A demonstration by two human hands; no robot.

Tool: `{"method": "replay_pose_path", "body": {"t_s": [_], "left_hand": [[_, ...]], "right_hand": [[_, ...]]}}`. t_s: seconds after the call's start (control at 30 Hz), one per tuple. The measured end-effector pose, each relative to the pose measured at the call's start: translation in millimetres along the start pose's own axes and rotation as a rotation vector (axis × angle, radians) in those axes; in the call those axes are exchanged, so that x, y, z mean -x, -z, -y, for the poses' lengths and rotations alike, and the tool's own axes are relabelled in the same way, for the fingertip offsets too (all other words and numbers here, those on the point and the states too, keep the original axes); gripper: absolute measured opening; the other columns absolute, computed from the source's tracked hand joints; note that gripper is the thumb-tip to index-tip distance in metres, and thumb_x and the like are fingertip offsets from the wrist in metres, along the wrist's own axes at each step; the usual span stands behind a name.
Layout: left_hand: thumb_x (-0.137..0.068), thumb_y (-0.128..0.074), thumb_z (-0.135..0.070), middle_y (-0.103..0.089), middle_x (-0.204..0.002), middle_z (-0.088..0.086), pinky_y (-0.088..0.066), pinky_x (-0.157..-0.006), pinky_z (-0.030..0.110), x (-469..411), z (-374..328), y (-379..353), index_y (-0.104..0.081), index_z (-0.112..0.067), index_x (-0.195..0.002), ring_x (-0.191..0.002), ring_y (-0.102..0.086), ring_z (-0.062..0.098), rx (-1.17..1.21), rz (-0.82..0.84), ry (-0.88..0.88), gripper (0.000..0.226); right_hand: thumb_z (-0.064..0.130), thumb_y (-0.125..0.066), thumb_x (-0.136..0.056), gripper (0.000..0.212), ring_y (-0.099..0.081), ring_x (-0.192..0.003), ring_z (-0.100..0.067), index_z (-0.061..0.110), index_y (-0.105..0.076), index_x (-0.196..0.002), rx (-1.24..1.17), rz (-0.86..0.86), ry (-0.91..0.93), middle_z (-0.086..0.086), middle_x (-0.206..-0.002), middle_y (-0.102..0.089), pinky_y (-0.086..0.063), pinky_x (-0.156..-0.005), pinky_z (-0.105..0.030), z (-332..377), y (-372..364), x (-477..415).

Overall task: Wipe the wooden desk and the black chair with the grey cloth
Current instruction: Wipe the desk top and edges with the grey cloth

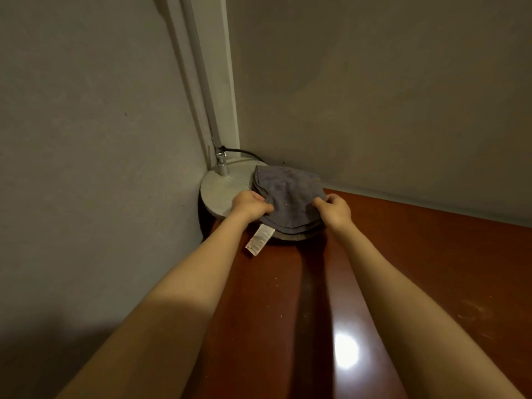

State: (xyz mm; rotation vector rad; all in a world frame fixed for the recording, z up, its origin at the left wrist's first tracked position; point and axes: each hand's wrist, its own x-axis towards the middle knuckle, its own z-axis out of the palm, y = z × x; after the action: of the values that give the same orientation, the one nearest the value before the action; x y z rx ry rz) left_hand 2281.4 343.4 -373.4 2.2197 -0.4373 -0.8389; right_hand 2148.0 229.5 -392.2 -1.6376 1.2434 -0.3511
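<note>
Forearms (187, 298), wooden desk (431, 254), left hand (249, 204) and right hand (336, 211) pinching grey cloth (290, 194), corner walls (374, 96)

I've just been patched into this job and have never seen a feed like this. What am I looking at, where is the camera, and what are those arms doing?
There is no machine here: a person works with bare hands. The single picture comes from a camera worn on their head, looking forward and down, so both arms reach in from the bottom. The left hand and the right hand each grip an edge of the folded grey cloth. The cloth lies partly on the wooden desk and partly on a round lamp base in the corner. A white label sticks out from the cloth. The black chair is not in view.
</note>
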Motion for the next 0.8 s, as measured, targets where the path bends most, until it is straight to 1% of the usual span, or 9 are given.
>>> {"method": "replay_pose_path", "body": {"t_s": [0.1,0.17,0.2,0.3,0.4,0.47,0.53,0.63,0.8], "left_hand": [[-0.076,-0.072,-0.013,-0.066,-0.103,0.011,-0.047,-0.083,0.028,3,-12,-25,-0.068,-0.006,-0.096,-0.104,-0.059,0.024,-0.068,0.076,-0.051,0.022],[-0.074,-0.072,-0.016,-0.065,-0.086,0.009,-0.048,-0.073,0.028,3,-17,-40,-0.065,-0.009,-0.076,-0.092,-0.059,0.023,-0.185,0.108,-0.082,0.009],[-0.074,-0.071,-0.019,-0.064,-0.088,0.011,-0.049,-0.073,0.029,3,-20,-47,-0.065,-0.008,-0.077,-0.092,-0.06,0.024,-0.272,0.102,-0.098,0.012],[-0.078,-0.067,-0.025,-0.046,-0.129,0.017,-0.043,-0.093,0.036,7,-23,-65,-0.048,-0.004,-0.125,-0.12,-0.046,0.032,-0.526,-0.061,-0.218,0.054],[-0.084,-0.059,-0.023,-0.032,-0.14,0.016,-0.032,-0.104,0.037,2,-26,-82,-0.033,-0.007,-0.136,-0.132,-0.031,0.033,-0.682,-0.149,-0.549,0.06],[-0.093,-0.046,-0.022,-0.017,-0.154,0.016,-0.016,-0.115,0.035,-8,-24,-96,-0.02,-0.008,-0.146,-0.143,-0.015,0.029,-0.73,0.011,-0.634,0.061],[-0.1,-0.031,-0.024,0.003,-0.159,0.008,-0.001,-0.118,0.034,-19,-12,-106,-0.004,-0.01,-0.151,-0.147,0.003,0.022,-0.787,0.16,-0.584,0.059],[-0.103,-0.02,-0.028,0.007,-0.159,0.004,0.002,-0.118,0.033,-27,8,-113,0.001,-0.013,-0.151,-0.146,0.007,0.017,-0.834,0.131,-0.605,0.054],[-0.103,-0.019,-0.029,0.007,-0.159,0.003,0.002,-0.118,0.032,-23,17,-104,0.002,-0.014,-0.151,-0.146,0.007,0.016,-0.853,0.132,-0.6,0.054]], "right_hand": [[0.029,-0.053,-0.092,0.021,-0.049,-0.078,-0.021,0.009,-0.051,-0.084,0.044,-0.053,-0.052,-0.005,-0.084,-0.054,-0.034,-0.059,-0.032,-21,28,1],[0.033,-0.053,-0.091,0.025,-0.052,-0.083,-0.024,0.009,-0.054,-0.093,0.186,-0.083,-0.096,-0.008,-0.097,-0.057,-0.039,-0.064,-0.031,-32,42,4],[0.036,-0.054,-0.09,0.029,-0.053,-0.091,-0.027,0.009,-0.054,-0.101,0.297,-0.109,-0.098,-0.01,-0.107,-0.057,-0.042,-0.069,-0.033,-38,46,4],[0.036,-0.058,-0.088,0.063,-0.035,-0.129,-0.035,0.007,-0.035,-0.139,0.554,-0.207,0.039,-0.016,-0.142,-0.033,-0.038,-0.099,-0.044,-50,47,3],[0.032,-0.05,-0.093,0.068,-0.01,-0.144,-0.031,0.013,-0.017,-0.15,0.68,-0.135,0.285,-0.012,-0.157,-0.009,-0.016,-0.115,-0.041,-50,31,-6],[0.033,-0.039,-0.099,0.063,0.004,-0.146,-0.027,0.017,-0.009,-0.152,0.749,-0.031,0.34,-0.008,-0.159,0.004,-0.003,-0.117,-0.04,-53,17,-16],[0.036,-0.027,-0.102,0.059,0.013,-0.145,-0.025,0.02,-0.001,-0.152,0.818,0.047,0.318,-0.006,-0.159,0.011,0.005,-0.116,-0.041,-60,6,-22],[0.038,-0.017,-0.103,0.056,0.017,-0.145,-0.025,0.02,0.005,-0.151,0.911,0.05,0.303,-0.007,-0.158,0.014,0.01,-0.116,-0.041,-67,-2,-24],[0.038,-0.015,-0.102,0.057,0.017,-0.144,-0.026,0.019,0.007,-0.151,0.924,0.073,0.273,-0.007,-0.158,0.016,0.01,-0.115,-0.042,-66,-12,-11]]}}
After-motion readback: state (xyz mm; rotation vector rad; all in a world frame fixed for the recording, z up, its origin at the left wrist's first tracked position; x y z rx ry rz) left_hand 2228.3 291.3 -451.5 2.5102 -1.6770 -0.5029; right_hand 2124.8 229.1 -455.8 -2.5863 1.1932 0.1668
